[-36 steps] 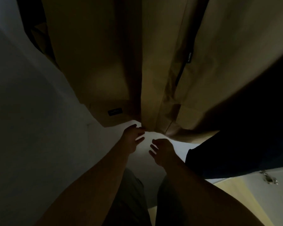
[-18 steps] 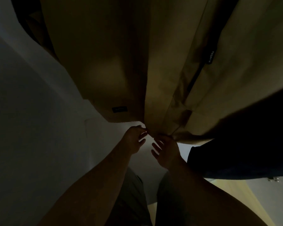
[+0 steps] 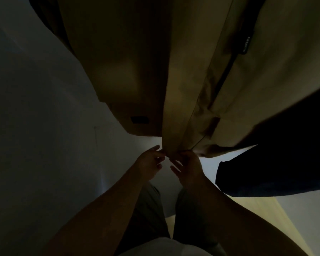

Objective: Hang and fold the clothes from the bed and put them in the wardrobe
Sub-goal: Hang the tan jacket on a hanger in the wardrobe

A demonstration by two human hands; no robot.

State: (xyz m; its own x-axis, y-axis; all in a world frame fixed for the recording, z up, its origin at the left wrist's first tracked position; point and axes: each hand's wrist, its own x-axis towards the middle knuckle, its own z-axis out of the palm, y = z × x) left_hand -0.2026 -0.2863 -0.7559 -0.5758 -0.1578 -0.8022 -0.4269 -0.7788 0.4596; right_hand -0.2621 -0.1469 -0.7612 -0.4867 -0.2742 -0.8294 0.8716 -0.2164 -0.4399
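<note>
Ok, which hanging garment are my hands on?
The tan coat: left hand and right hand pinch its bottom hem; the dark garment beside it isn't held.

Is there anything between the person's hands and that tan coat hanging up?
Nothing visible. The left hand and the right hand are both at the bottom edge of the tan coat, fingertips against the cloth. The dark garment hangs off to the right, not between them.
</note>
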